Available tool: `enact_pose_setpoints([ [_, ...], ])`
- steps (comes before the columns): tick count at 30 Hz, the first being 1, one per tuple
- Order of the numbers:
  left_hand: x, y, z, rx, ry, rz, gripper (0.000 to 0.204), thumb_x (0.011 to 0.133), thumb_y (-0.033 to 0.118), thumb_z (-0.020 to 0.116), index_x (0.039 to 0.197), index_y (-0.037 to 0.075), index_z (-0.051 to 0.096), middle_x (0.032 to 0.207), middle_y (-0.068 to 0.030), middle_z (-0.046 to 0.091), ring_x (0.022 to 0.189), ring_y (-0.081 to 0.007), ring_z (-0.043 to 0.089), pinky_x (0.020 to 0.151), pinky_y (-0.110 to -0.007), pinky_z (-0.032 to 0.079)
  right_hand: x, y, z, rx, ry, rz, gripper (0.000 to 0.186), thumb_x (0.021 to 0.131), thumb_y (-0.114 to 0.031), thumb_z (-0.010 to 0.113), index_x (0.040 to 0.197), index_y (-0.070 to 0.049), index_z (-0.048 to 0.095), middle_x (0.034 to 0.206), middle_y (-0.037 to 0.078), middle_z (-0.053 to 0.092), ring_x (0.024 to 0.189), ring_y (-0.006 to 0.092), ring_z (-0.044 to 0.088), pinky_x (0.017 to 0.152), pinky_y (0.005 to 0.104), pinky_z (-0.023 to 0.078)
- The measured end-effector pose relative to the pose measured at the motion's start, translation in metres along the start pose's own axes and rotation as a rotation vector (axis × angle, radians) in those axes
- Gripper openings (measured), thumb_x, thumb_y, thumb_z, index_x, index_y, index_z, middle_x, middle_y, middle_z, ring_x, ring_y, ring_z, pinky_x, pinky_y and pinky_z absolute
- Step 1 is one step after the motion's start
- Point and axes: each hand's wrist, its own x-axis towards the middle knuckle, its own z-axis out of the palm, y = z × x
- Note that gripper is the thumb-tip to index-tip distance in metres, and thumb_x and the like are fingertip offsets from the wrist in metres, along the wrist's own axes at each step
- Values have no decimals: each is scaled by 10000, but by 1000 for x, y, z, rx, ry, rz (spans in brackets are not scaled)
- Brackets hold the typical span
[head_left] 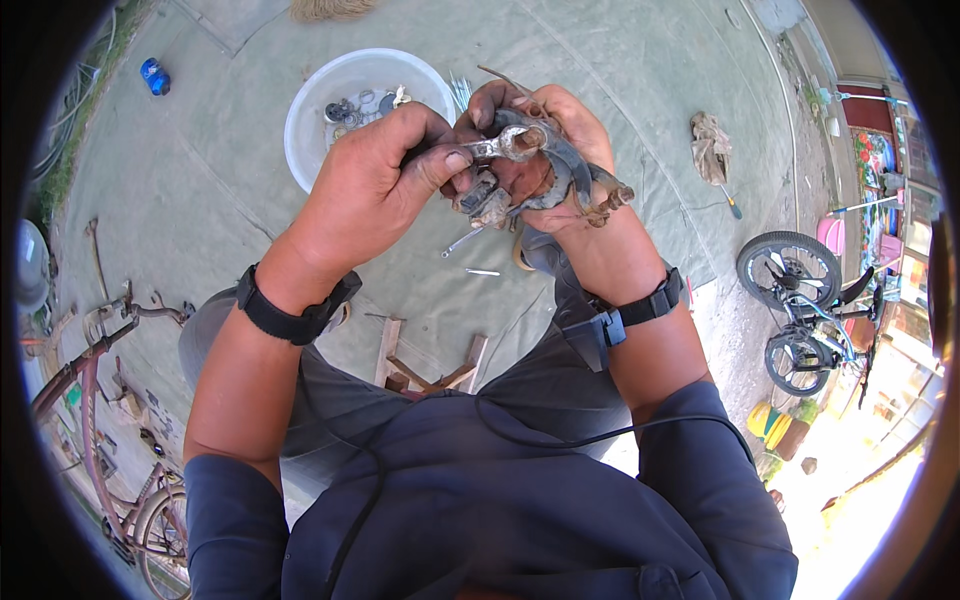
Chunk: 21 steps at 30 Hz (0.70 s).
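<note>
Both of my hands are raised together over the cloth, at a dirty, greasy metal part (570,165) with dark curved arms and a rusty inner face. It may be a bicycle brake, but its exact kind is hard to tell. My right hand (575,115) cradles it from behind and the right side, fingers curled over its top. At its left side, my left hand (385,175) pinches between thumb and fingers the narrow end of a silver ring-ended piece (515,143). Whether that piece is a wrench or a lever of the part, I cannot make out.
A translucent basin (300,120) holding small parts stands beyond my left hand. A small wrench (462,242) lies below the held part. Around lie a blue can (155,77), a rag (710,150) and a wooden stool (390,350). Bicycles (800,300) stand at both sides.
</note>
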Motion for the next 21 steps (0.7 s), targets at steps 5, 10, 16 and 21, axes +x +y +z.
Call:
enact_pose_setpoints([
  [5, 1, 1, 1, -21, 21, -16, 128, 989, 111, 610, 952, -7, 576, 785, -71, 684, 726, -128, 672, 641, -276, 533, 1, 2, 3, 38, 15, -48, 379, 907, -311, 447, 988, 32, 588, 865, 200, 657, 682, 359, 694, 482, 443, 584],
  [10, 3, 6, -11, 21, -47, -22, 140, 984, 118, 621, 944, -3, 565, 785, -63, 672, 741, -107, 645, 665, -270, 525, 0, 4, 7, 43, -23, 55, 369, 907, -301, 445, 982, 32, 586, 852, 184, 643, 666, 346, 676, 516, 452, 577],
  [16, -2, -3, 4, -110, 44, -50, 156, 971, 122, 641, 942, 2, 545, 792, -58, 633, 747, -101, 617, 668, -267, 512, -4, 4, 15, 13, 143, -46, 356, 893, -290, 446, 960, 26, 595, 835, 169, 633, 650, 322, 665, 522, 432, 557],
  [21, -5, -14, 11, -37, 90, -1, 172, 964, 140, 655, 972, 11, 541, 789, -44, 602, 724, -110, 562, 654, -273, 481, -4, 5, 15, -15, 190, -94, 348, 881, -279, 436, 926, 27, 594, 826, 154, 619, 623, 306, 659, 512, 413, 550],
])
